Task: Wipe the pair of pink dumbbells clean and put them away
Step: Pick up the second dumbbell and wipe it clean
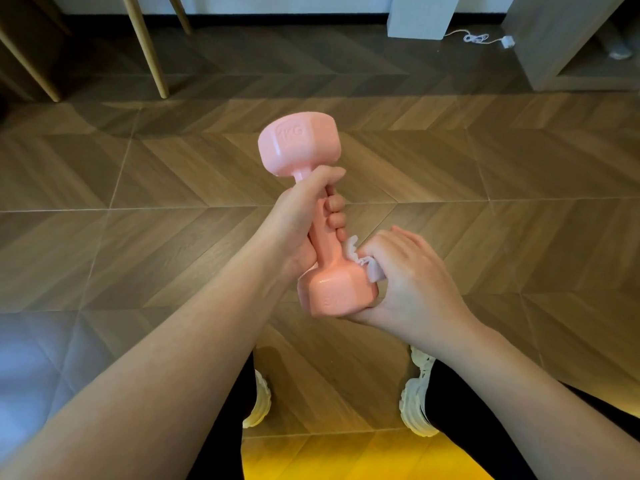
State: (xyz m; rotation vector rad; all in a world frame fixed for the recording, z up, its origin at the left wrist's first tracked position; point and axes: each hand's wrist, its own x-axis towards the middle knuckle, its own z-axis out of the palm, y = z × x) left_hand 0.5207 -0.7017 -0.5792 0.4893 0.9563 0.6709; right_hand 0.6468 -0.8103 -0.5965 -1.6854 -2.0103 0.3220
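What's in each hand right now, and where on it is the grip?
The left hand grips the pink dumbbell by its handle. The right hand holds a crumpled white wipe against the dumbbell's lower head.

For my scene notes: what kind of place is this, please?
Probably a room in a home: a wood-pattern floor, slim wooden furniture legs, and a white charger cable lying on the floor near a low shelf unit.

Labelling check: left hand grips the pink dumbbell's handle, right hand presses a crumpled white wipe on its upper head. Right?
Wrong head. Head view: right hand presses the crumpled white wipe on the lower head of the pink hex-headed dumbbell; left hand grips the handle.
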